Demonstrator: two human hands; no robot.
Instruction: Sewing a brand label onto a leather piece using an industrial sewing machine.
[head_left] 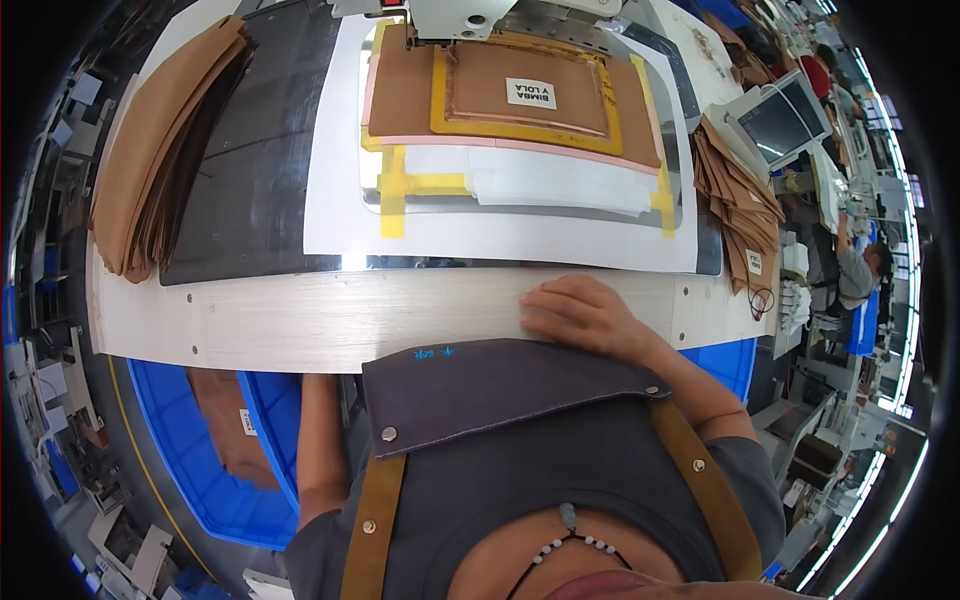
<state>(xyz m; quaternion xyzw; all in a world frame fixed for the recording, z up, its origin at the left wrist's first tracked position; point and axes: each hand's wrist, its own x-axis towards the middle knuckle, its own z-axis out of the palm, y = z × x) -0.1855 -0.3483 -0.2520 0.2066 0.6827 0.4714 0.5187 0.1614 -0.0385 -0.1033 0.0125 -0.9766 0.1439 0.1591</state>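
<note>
Your right hand rested palm down on the desk, its fingers loosely curled and slightly apart, with nothing visible in its hold. Your left forearm ran below the desk edge; the left hand was hidden, so its opening and any hold could not be told.

The brown panel lay ahead of your right hand, beyond the white sheet, with the yellow frame on top of it and the machine head at its far side. Well to the hand's left stood a brown stack.

Good practice, as judged here, required the panel flat, its near edge parallel to the pink strip, and your fingers clear of the frame.
</note>
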